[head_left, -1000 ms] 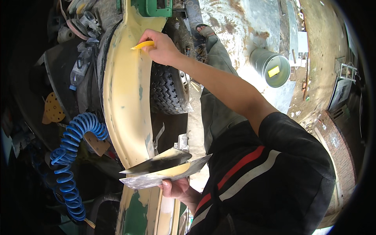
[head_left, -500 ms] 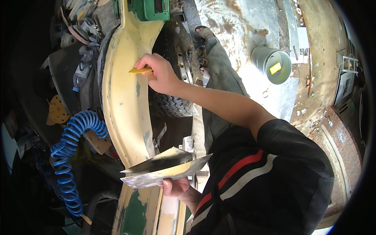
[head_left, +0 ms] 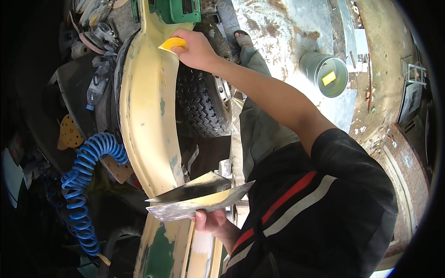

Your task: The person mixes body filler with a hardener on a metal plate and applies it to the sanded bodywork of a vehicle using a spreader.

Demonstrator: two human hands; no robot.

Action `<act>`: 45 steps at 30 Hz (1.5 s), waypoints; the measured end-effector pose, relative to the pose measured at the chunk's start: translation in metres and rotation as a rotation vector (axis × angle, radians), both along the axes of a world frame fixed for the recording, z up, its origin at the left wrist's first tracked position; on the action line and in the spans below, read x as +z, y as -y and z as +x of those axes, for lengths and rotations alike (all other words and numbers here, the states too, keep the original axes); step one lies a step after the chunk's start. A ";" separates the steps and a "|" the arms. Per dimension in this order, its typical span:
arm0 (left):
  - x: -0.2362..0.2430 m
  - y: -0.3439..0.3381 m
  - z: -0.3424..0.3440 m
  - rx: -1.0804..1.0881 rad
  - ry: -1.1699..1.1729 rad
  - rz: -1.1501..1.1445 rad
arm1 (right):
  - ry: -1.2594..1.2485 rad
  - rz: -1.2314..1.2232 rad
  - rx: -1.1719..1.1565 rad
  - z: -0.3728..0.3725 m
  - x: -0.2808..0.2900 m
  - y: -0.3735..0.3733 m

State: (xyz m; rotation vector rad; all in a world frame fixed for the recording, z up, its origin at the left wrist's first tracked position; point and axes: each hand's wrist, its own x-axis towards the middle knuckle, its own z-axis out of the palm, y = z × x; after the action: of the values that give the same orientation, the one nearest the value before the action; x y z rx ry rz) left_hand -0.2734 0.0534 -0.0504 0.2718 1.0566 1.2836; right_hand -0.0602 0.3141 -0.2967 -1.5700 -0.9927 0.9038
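My right hand point(head_left: 197, 48) is closed around a small yellow putty spreader point(head_left: 171, 44). The spreader is at the upper part of a curved vehicle fender point(head_left: 148, 106), by the wheel arch; I cannot tell whether its edge touches the surface. Cream filler coats most of the fender, with grey-green patches showing through. Lower down, my left hand point(head_left: 211, 220) grips a bent metal sheet point(head_left: 174, 211) from beneath, its thumb against the near side. A smear of cream putty point(head_left: 215, 198) lies inside the sheet, beside a dark raised flap.
A treaded tire point(head_left: 204, 102) sits under the arch. A coiled blue air hose point(head_left: 76, 185), a plastic bottle point(head_left: 96, 88) and a perforated sanding disc point(head_left: 70, 132) lie left of the fender. A metal bucket point(head_left: 322, 69) stands on the floor at right.
My right hand has moved up along the fender with the spreader, whose broad yellow face now shows more. The left hand and the metal sheet stay nearly in place.
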 end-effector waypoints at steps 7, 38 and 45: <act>0.002 -0.010 0.004 -0.010 0.001 0.030 | -0.124 -0.152 -0.193 -0.014 -0.023 0.006; -0.016 -0.073 0.029 0.017 -0.115 -0.171 | 0.320 0.018 0.298 0.052 -0.120 -0.100; -0.014 -0.078 0.044 0.052 -0.126 -0.178 | 0.481 -0.296 0.462 0.043 -0.095 -0.120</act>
State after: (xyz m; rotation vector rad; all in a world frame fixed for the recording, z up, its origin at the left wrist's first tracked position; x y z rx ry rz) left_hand -0.2293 0.1316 -0.0646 0.1930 1.2849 1.2217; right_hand -0.0168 0.4339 -0.3919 -1.8959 -1.6721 1.0417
